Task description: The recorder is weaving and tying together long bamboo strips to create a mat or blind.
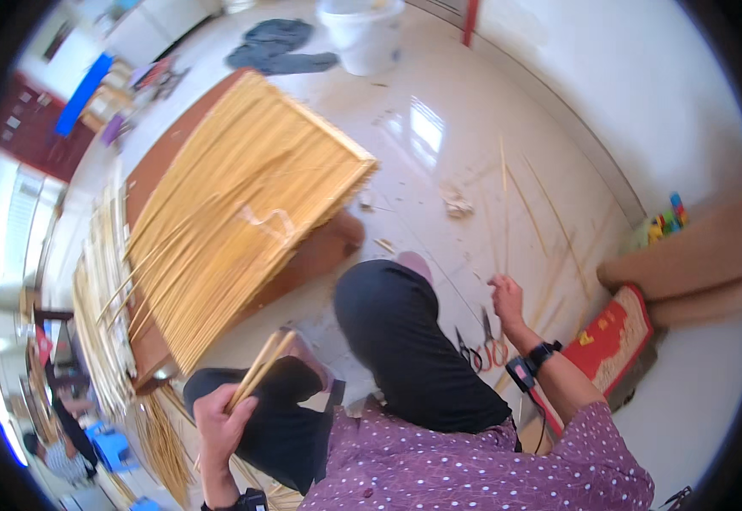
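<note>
While pale sticks (266, 366) are gripped by left hand (220, 422) near slatted panel (243, 200), right hand (508, 301) is curled, any hold unclear; sticks are best kept aligned

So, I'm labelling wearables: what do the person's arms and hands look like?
Left hand and right hand are ungloved. The right wrist wears a black band and boxy dark device with a black cable; the left, a black gadget. The right sleeve is short, purple, white-dotted.
</note>
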A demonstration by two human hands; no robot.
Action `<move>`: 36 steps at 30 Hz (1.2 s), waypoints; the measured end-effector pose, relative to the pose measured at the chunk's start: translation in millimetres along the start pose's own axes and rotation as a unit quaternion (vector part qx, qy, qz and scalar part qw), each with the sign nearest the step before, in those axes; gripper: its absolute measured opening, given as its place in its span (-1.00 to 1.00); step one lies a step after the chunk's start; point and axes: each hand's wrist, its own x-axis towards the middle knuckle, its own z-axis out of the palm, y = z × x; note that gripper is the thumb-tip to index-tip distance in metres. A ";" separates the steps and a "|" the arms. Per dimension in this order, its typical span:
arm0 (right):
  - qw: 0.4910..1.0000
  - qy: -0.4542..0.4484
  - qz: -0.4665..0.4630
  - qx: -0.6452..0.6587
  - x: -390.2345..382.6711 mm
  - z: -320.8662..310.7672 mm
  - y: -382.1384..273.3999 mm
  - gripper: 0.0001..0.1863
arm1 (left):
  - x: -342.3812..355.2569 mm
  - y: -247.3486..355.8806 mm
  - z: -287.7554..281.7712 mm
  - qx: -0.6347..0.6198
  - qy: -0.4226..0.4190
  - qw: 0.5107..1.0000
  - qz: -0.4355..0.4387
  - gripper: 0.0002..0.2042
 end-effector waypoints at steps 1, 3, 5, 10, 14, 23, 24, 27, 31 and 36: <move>1.000 -0.016 -0.016 0.000 -1.3 -4.8 -18.8 -0.60 | -1.7 7.0 -1.3 -0.024 -0.001 1.000 -0.014 -0.84; 0.997 -0.050 -0.051 0.000 -4.6 -4.1 -51.5 -0.57 | -9.6 1.9 -4.9 -0.073 0.006 0.997 -0.026 -0.86; 0.985 -0.076 -0.158 -0.005 -8.0 5.6 -103.7 -0.59 | -21.6 -13.9 -7.3 -0.101 0.029 0.994 -0.034 -0.87; 0.950 -0.205 -0.235 -0.003 -58.6 41.9 -278.7 -0.71 | -47.1 -19.6 -7.9 -0.183 0.064 0.979 -0.063 -0.86; 0.864 -0.482 -0.035 0.138 -115.8 76.1 -391.3 -0.78 | -64.2 -13.5 -31.9 -0.598 -0.100 0.779 -0.156 -0.75; 0.714 -0.681 0.078 0.140 -165.9 215.6 -369.4 -0.72 | 45.2 31.1 -70.1 -0.595 0.083 0.797 -0.063 -0.76; 0.713 -0.684 0.086 0.128 -166.9 223.9 -363.6 -0.71 | 60.1 30.1 -69.0 -0.621 0.107 0.774 -0.061 -0.75; 0.692 -0.707 0.090 0.109 -162.6 233.4 -356.0 -0.69 | 99.8 10.5 -55.3 -0.619 0.086 0.779 -0.046 -0.73; 0.682 -0.718 0.108 0.091 -149.8 243.5 -354.9 -0.67 | 135.3 -9.5 -41.4 -0.582 0.064 0.809 -0.053 -0.69; 0.695 -0.702 0.142 0.066 -156.7 255.3 -355.5 -0.64 | 156.0 -25.0 -47.5 -0.621 0.075 0.779 -0.045 -0.71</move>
